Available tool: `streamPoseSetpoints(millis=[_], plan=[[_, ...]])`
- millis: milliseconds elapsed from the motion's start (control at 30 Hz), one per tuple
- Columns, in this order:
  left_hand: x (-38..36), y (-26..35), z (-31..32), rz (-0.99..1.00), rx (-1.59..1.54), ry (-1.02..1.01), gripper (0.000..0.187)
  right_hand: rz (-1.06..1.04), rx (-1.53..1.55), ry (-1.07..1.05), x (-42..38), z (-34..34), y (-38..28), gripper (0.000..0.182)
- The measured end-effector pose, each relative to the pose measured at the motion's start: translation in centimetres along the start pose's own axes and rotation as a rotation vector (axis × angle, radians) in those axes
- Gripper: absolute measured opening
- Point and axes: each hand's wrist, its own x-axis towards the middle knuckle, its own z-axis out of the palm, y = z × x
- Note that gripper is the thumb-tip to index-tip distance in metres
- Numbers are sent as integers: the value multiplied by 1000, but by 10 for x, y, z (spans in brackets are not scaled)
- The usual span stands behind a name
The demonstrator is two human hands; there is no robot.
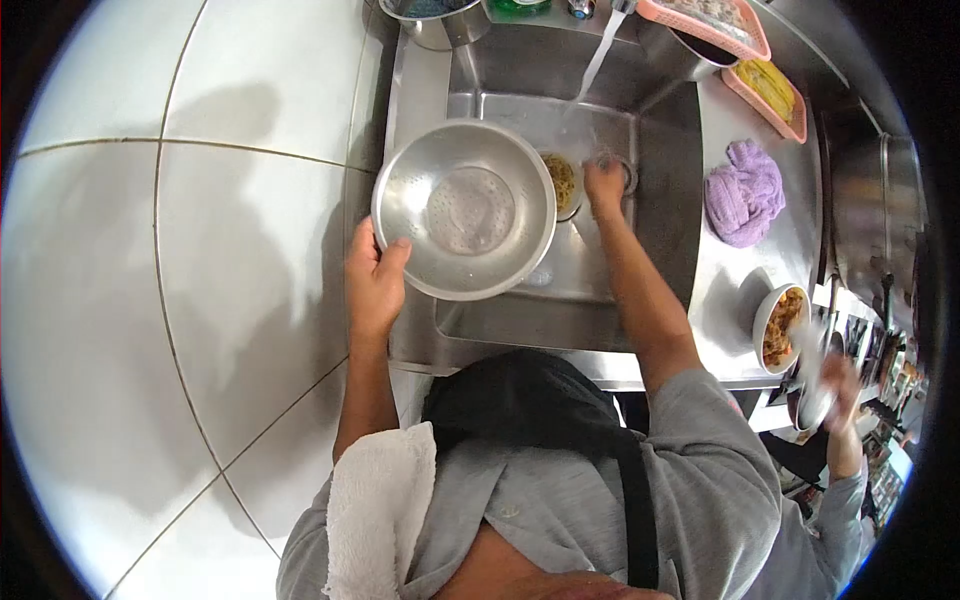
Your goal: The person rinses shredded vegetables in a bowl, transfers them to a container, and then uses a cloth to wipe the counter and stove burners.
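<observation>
My left hand (pixel 377 280) grips the rim of a wide steel colander (pixel 420 170), thumb on the inside. Dots pattern its flat bottom, and nothing lies in it. It is tilted toward me over the left part of the sink (pixel 560 330). Down in the sink, my right hand (pixel 603 186) has its fingers curled in beside a round container of yellow-green bits (pixel 560 183). The colander partly covers that container. What my right fingers hold, if anything, is hidden. Water (pixel 602 55) runs from the tap behind both hands.
A purple cloth (pixel 745 193) and a white bowl of food (pixel 782 330) sit on the right counter. Pink baskets (pixel 780 115) stand at the back right, a metal pot (pixel 440 28) at the back left. A co-worker's blurred hand (pixel 840 390) is near the bowl.
</observation>
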Motion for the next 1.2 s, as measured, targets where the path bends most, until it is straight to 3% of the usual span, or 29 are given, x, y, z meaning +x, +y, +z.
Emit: streamPoseSetpoints(millis=[33, 133, 233, 267, 300, 367, 467, 567, 667, 767, 800, 933, 967, 1033, 1067, 1167, 1200], plan=[[-3, -5, -5, -31, -14, -37, 34, 452, 356, -4, -19, 26, 36, 56], [15, -23, 14, -20, -62, -97, 33, 594, 767, -244, -23, 41, 61, 54], [14, -23, 13, -1, -38, -94, 32, 470, 1125, -491, 11, 53, 111, 52], [15, -23, 15, 12, -36, -90, 32, 171, 588, -304, 17, 52, 117, 54], [15, -25, 14, 1, -33, -100, 32, 31, -24, -40, 20, 48, 115, 55], [16, -27, 6, -23, -16, -119, 33, -192, -709, 358, 49, 60, 149, 59], [17, -18, 10, -82, -68, -89, 35, 295, -521, -78, 25, 31, 95, 68], [19, -11, 15, -86, -93, -87, 36, 12, -633, -148, -6, 73, 140, 68], [32, -10, 19, -21, -97, -137, 37, -148, -660, -147, -40, 98, 143, 62], [37, -2, 30, 16, -102, -161, 35, -351, -359, -9, -28, 104, 167, 49], [39, -1, 33, 5, -116, -164, 34, -297, -308, -5, -36, 78, 126, 43], [59, 4, 79, -98, -48, -232, 31, 1, 22, -58, -37, 69, 122, 36], [72, -15, 101, -19, 5, -284, 32, 114, 187, -37, -44, 62, 116, 35], [91, -42, 162, -60, -71, -382, 36, 589, 732, 97, -48, 46, 101, 41], [102, -53, 190, -66, 33, -418, 35, 538, 907, 100, -49, 28, 104, 53], [123, -90, 253, -160, 83, -355, 40, 513, 1212, 276, -34, -8, 120, 59], [133, -117, 265, -27, 292, -377, 45, 509, 1105, 274, -27, -14, 119, 60]])
